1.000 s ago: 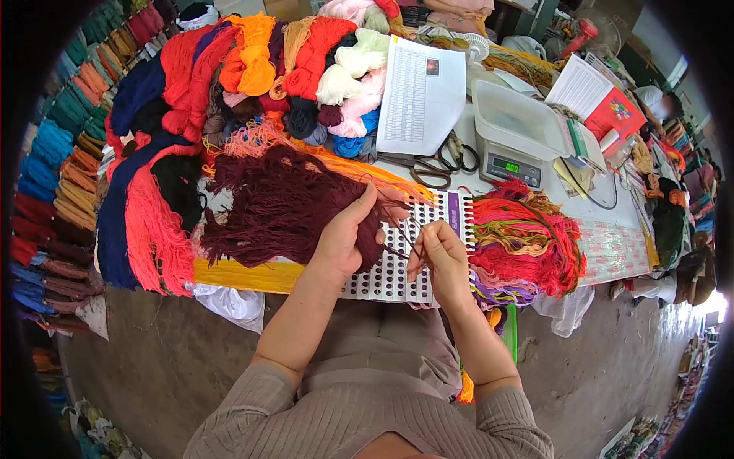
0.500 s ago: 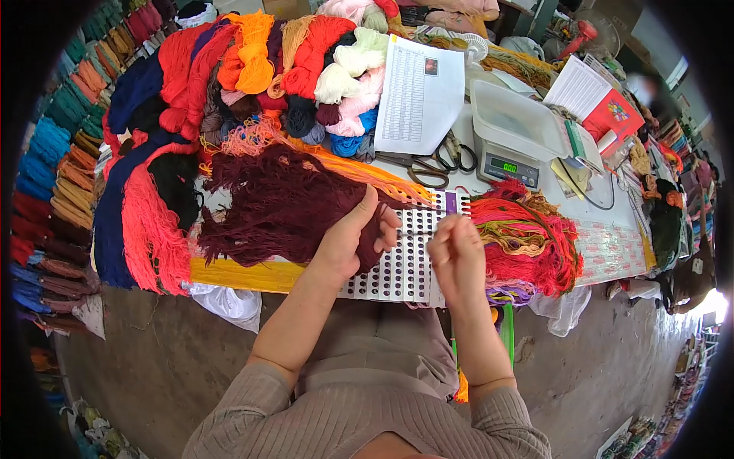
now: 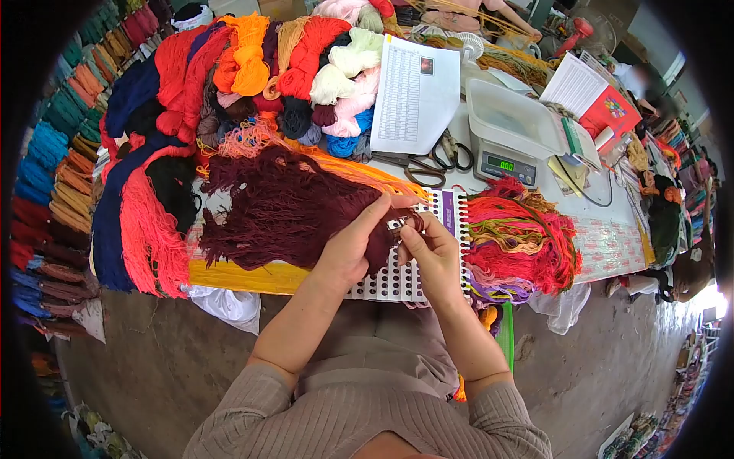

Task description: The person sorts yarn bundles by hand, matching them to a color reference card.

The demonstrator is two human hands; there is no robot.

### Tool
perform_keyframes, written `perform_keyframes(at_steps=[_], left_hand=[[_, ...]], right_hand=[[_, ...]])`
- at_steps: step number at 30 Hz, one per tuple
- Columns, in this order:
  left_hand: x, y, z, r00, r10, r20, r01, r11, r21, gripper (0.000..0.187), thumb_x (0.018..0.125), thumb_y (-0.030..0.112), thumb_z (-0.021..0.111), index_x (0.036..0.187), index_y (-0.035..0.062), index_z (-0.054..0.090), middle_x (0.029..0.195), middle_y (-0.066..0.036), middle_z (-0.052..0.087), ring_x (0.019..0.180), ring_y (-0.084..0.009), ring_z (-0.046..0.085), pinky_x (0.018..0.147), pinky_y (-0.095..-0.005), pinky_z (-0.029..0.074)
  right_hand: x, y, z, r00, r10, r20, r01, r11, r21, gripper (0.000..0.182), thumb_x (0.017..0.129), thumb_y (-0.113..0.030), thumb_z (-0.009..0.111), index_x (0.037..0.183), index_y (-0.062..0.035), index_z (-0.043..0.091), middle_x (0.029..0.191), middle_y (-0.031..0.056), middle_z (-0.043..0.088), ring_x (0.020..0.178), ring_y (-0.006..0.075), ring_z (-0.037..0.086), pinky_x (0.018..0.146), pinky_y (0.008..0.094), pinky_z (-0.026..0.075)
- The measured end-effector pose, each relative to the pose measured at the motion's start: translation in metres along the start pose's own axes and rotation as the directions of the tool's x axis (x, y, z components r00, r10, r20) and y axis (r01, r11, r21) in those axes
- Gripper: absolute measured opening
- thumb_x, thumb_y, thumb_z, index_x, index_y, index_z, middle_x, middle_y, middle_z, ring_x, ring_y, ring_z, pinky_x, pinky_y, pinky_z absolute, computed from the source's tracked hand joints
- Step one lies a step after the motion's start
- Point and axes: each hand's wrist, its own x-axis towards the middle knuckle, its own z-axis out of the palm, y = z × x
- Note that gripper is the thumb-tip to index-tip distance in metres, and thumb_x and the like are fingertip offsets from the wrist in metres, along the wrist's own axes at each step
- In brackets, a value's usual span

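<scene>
A thick bundle of dark maroon yarn lies fanned out to the left, its loose ends spread over the table. My left hand is closed round the bundle's right end. Close against it, my right hand pinches maroon strands at the fingertips, where a small loop shows between the two hands. Beneath both hands is a white board with rows of holes, partly covered by them. Multicoloured yarn, mostly red and pink, hangs along the board's right edge, while orange yarn runs to its upper left.
Scissors lie behind the board, beside a printed sheet. A digital scale carries a clear plastic tub. Heaped skeins fill the back left. Another person's arm shows at the far side.
My right hand has moved left and up against my left hand. The strand that was stretched between them is now gathered into a small loop. A co-worker's arm has come into view.
</scene>
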Motion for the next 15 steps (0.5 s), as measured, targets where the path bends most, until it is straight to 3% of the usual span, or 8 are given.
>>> perform_keyframes(at_steps=[4, 6, 10, 12, 15], left_hand=[[-0.0006, 0.0036, -0.0071, 0.994, -0.084, 0.075, 0.090, 0.994, -0.068, 0.039, 0.096, 0.032, 0.039, 0.114, 0.0023, 0.057, 0.119, -0.011, 0.055, 0.099, -0.0179, 0.054, 0.077, -0.0300, 0.047], [0.0001, 0.0022, -0.0050, 0.999, -0.041, 0.002, 0.041, 0.999, -0.037, 0.037, 0.095, 0.031, 0.041, 0.111, 0.0022, 0.058, 0.117, -0.010, 0.056, 0.094, -0.0166, 0.056, 0.076, -0.0292, 0.048], [-0.0002, 0.0021, -0.0058, 0.999, -0.023, -0.030, 0.020, 0.994, -0.106, 0.033, 0.094, 0.029, 0.044, 0.106, 0.0027, 0.059, 0.109, -0.008, 0.059, 0.087, -0.0144, 0.056, 0.075, -0.0275, 0.048], [-0.0014, 0.0035, -0.0047, 0.991, -0.007, -0.133, -0.006, 0.995, -0.099, 0.030, 0.093, 0.028, 0.046, 0.102, 0.0026, 0.059, 0.097, -0.005, 0.060, 0.080, -0.0121, 0.056, 0.073, -0.0256, 0.047], [0.0002, 0.0033, -0.0086, 0.995, 0.045, -0.093, -0.051, 0.997, -0.057, 0.030, 0.093, 0.028, 0.047, 0.101, 0.0023, 0.060, 0.086, -0.003, 0.058, 0.074, -0.0104, 0.054, 0.067, -0.0244, 0.046]], right_hand=[[-0.0037, -0.0015, -0.0028, 0.997, 0.069, 0.033, -0.072, 0.994, 0.088, 0.016, 0.091, -0.018, 0.052, 0.090, -0.0012, 0.053, 0.082, 0.0051, 0.059, 0.059, 0.0120, 0.055, 0.060, 0.0242, 0.044], [-0.0051, -0.0006, -0.0032, 0.989, 0.144, 0.021, -0.145, 0.963, 0.228, 0.017, 0.093, -0.019, 0.049, 0.090, -0.0026, 0.050, 0.081, 0.0088, 0.060, 0.061, 0.0145, 0.058, 0.061, 0.0247, 0.045], [-0.0049, 0.0005, -0.0073, 0.991, 0.124, 0.054, -0.133, 0.967, 0.218, 0.018, 0.095, -0.021, 0.044, 0.089, -0.0036, 0.046, 0.078, 0.0113, 0.060, 0.061, 0.0165, 0.060, 0.060, 0.0253, 0.046], [-0.0060, -0.0015, -0.0068, 0.989, 0.137, 0.054, -0.146, 0.963, 0.227, 0.020, 0.096, -0.021, 0.041, 0.089, -0.0034, 0.047, 0.075, 0.0080, 0.059, 0.062, 0.0142, 0.059, 0.060, 0.0232, 0.043], [-0.0069, -0.0013, -0.0072, 0.991, 0.132, 0.038, -0.137, 0.964, 0.227, 0.021, 0.096, -0.022, 0.040, 0.087, -0.0042, 0.045, 0.072, 0.0086, 0.059, 0.059, 0.0145, 0.058, 0.059, 0.0237, 0.043]])
